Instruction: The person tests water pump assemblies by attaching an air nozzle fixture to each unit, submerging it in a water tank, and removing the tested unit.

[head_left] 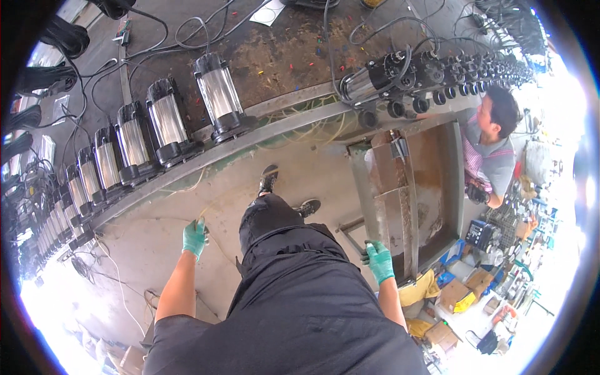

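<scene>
My left hand (195, 240), in a green work glove, hangs over the floor on the left with its fingers loosely apart and nothing visible in them. A thin pale hose (209, 203) lies on the floor near its fingertips. My right hand (379, 261), also gloved in green, is beside the near left side of a metal tank (364, 203); its fingers are slightly bent and apart, and no held thing shows. Whether it touches the metal bracket (354, 226) there I cannot tell. Ahead, silver cylindrical pumps (218, 92) with black ends stand along the bench edge.
A long workbench (275, 62) carries cables and small coloured bits. More pumps (369, 82) lie in a row at right. A co-worker (490, 144) stands beyond the tank, one gloved hand low. Cardboard boxes (454, 295) and yellow sacks (420, 289) crowd the right floor.
</scene>
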`<action>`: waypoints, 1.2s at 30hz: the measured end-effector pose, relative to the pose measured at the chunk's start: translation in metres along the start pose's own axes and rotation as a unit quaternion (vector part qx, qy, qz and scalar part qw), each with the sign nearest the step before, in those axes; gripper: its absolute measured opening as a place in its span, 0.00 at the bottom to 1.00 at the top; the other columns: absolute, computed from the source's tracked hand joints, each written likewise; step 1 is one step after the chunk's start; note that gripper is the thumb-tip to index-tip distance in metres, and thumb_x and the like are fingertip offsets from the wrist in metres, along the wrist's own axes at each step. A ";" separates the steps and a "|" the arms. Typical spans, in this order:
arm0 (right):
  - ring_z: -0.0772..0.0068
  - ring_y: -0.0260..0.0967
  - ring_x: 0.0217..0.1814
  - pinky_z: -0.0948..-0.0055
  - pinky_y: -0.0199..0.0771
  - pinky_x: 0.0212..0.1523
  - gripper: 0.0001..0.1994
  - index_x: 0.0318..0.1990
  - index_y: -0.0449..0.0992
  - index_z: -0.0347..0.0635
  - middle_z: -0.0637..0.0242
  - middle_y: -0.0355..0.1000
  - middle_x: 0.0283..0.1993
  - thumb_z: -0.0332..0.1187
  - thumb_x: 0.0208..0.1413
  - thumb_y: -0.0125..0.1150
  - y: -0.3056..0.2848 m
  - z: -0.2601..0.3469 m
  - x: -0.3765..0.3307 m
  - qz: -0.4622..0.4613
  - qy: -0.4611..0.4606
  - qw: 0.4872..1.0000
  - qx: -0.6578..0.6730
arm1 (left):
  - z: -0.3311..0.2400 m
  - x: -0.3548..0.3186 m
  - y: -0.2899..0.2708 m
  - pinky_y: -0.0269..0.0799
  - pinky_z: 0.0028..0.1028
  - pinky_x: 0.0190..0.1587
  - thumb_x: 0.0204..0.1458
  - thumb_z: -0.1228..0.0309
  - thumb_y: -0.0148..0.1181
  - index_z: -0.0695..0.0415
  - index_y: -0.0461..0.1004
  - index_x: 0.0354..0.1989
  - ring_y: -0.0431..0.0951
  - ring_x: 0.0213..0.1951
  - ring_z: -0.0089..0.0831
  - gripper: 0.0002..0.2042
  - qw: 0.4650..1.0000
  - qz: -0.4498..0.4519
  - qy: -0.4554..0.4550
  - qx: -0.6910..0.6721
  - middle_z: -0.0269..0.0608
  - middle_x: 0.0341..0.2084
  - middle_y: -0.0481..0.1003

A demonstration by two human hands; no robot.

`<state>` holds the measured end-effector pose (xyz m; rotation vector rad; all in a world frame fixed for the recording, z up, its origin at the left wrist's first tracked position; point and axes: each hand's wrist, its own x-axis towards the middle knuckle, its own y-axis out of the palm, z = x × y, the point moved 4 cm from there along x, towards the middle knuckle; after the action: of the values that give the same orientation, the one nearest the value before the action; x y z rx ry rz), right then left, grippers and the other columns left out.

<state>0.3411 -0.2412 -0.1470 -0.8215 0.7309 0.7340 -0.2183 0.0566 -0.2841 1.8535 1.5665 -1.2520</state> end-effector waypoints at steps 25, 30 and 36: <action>0.77 0.76 0.28 0.74 0.79 0.29 0.12 0.57 0.77 0.38 0.64 0.79 0.35 0.34 0.73 0.56 0.012 0.024 0.012 -0.017 -0.002 1.000 -0.011 | 0.144 0.030 -0.229 0.58 0.39 0.24 0.68 0.43 0.51 0.48 0.76 0.37 0.68 0.23 0.30 0.22 0.935 -0.207 -0.277 -0.084 0.29 0.21 0.73; 0.78 0.76 0.29 0.75 0.79 0.30 0.12 0.57 0.77 0.39 0.65 0.78 0.35 0.34 0.73 0.55 0.018 0.042 0.012 -0.014 -0.030 0.999 -0.024 | 0.047 0.030 -0.168 0.71 0.41 0.32 0.67 0.41 0.53 0.52 0.81 0.49 0.75 0.26 0.38 0.26 0.964 -0.134 -0.016 0.228 0.40 0.29 0.79; 0.78 0.76 0.29 0.75 0.79 0.30 0.12 0.57 0.76 0.39 0.66 0.79 0.36 0.33 0.73 0.56 0.010 0.030 0.017 -0.003 -0.062 0.998 0.027 | -0.037 -0.013 -0.119 0.77 0.37 0.42 0.67 0.39 0.52 0.52 0.81 0.57 0.77 0.30 0.41 0.29 0.913 0.010 0.028 0.407 0.44 0.34 0.81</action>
<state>0.3504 -0.2068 -0.1497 -0.7225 0.6336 0.7499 -0.3148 0.1122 -0.2266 2.3706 1.1017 -2.0671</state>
